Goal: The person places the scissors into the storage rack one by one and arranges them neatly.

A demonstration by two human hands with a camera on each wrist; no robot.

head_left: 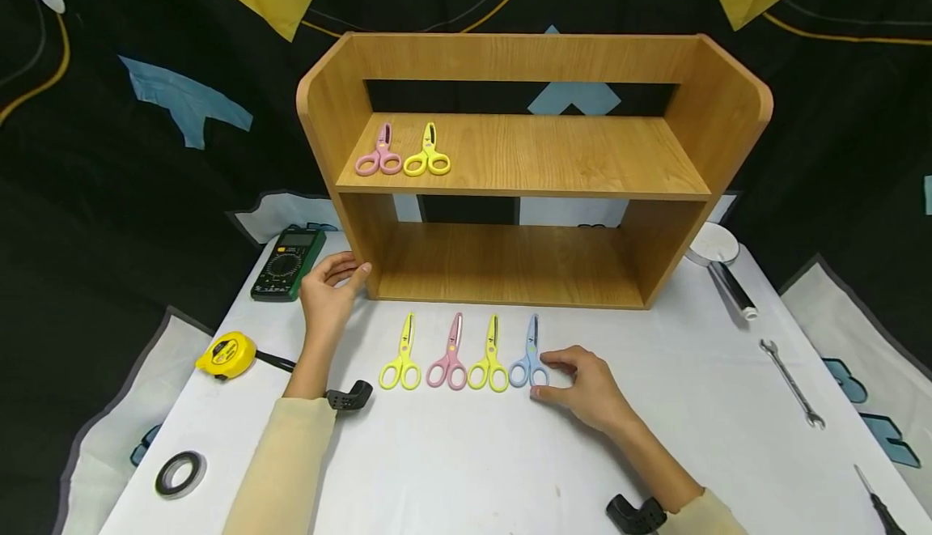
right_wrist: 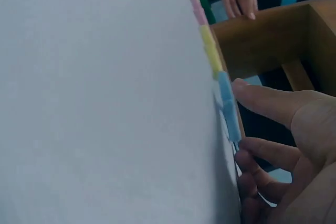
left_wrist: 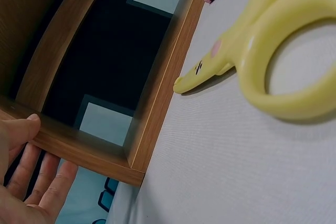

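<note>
Two sleeved forearms reach up from the bottom edge over a white table point(head_left: 466, 470). Right hand point(head_left: 586, 389) rests on the table at the right end of a row of four small scissors lying side by side, blades pointing toward a wooden shelf point(head_left: 535, 167). Its thumb and fingertips touch the handle rings of the blue scissors point(head_left: 530, 357), the rightmost pair, with the fingers loosely curved around the rings' right side; the scissors lie flat on the table, not lifted. To their left lie yellow scissors point(head_left: 490, 357), then pink scissors point(head_left: 448, 357), then another yellow pair point(head_left: 403, 357).

Left hand point(head_left: 329, 292) sits well apart from the row, fingers straight, touching the shelf's lower left corner and holding nothing.

On the shelf's upper board, near its left end, lie two more pairs, pink and yellow. A multimeter point(head_left: 287, 264) and tape measure point(head_left: 226, 354) lie left of the shelf; a wrench point(head_left: 792, 381) lies to the right.
</note>
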